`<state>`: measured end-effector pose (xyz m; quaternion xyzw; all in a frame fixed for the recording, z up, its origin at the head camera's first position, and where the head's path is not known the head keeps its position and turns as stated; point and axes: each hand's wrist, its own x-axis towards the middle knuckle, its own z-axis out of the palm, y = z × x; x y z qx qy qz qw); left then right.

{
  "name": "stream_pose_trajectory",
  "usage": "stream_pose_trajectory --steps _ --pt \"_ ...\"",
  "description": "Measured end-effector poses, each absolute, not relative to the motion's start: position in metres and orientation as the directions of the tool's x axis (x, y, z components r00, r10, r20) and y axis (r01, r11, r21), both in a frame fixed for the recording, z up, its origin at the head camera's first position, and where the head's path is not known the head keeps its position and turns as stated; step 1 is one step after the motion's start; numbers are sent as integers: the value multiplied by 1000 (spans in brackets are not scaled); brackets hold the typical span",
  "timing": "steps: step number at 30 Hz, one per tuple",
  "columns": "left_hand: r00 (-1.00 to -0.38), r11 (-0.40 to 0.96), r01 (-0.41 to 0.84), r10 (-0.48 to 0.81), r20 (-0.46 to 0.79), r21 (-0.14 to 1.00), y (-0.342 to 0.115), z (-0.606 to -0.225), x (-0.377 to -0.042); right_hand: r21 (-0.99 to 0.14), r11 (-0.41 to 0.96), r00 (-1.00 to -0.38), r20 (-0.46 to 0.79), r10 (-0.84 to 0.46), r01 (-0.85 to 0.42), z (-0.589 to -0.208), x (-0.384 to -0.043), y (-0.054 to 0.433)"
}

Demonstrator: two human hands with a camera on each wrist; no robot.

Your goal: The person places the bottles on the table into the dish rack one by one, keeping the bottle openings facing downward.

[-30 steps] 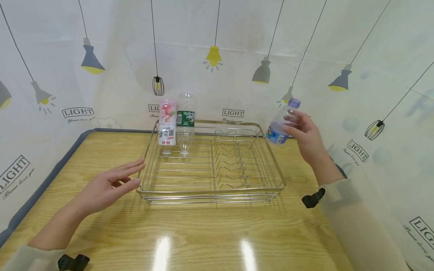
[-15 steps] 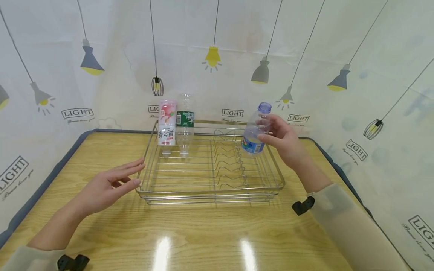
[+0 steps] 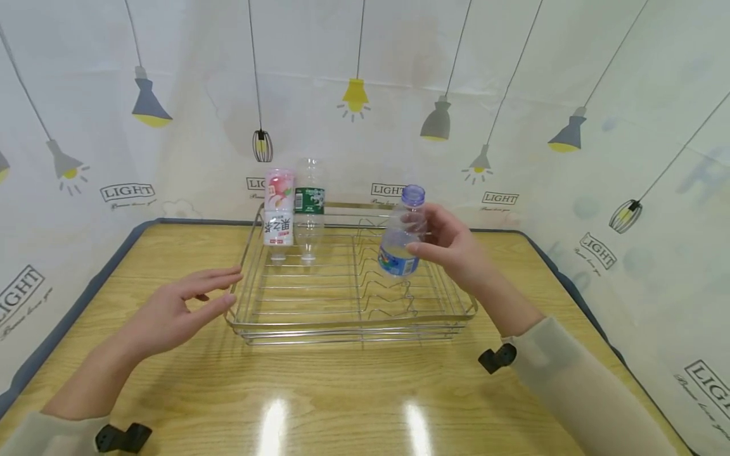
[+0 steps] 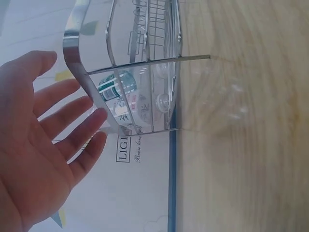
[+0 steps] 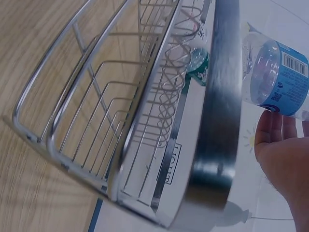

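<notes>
My right hand (image 3: pixel 456 253) grips a clear plastic bottle (image 3: pixel 398 261) with a purple neck and blue label. It hangs tilted above the right side of a wire dish rack (image 3: pixel 359 324), its neck up. In the right wrist view, the bottle (image 5: pixel 291 79) is beyond the rack's rim. My left hand (image 3: pixel 171 310) has its fingers extended at the rack's left rim; whether they touch it I cannot tell. Toward the rack's back left, a pink-and-white labelled bottle (image 3: pixel 279 209) and a clear bottle with a green label (image 3: pixel 309 201) stand neck down, side by side.
The rack stands on a wood-grain table (image 3: pixel 342 399), with wavy wire dividers (image 3: pixel 388 297) in its right half. Behind it hangs a pale backdrop (image 3: pixel 319 57) printed with lamps. A dark blue border (image 3: pixel 137 234) runs along the table's edge.
My right hand has carried the purple-necked bottle leftward and a little down, from beyond the rack's right side to above it. My left hand has stayed almost still.
</notes>
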<state>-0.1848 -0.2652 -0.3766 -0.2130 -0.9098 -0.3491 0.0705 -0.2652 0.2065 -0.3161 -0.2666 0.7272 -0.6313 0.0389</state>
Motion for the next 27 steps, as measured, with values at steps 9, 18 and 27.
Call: stream_pose_trajectory --steps 9,18,27 --pt "-850 626 522 325 415 579 -241 -357 -187 -940 103 -841 237 -486 -325 -318 -256 191" --pt "-731 424 681 442 520 597 -196 -340 -200 -931 106 -824 252 -507 -350 -322 -252 173" --pt "-784 354 587 472 403 728 -145 -326 -212 -915 136 -808 258 -529 -381 -324 -249 161"
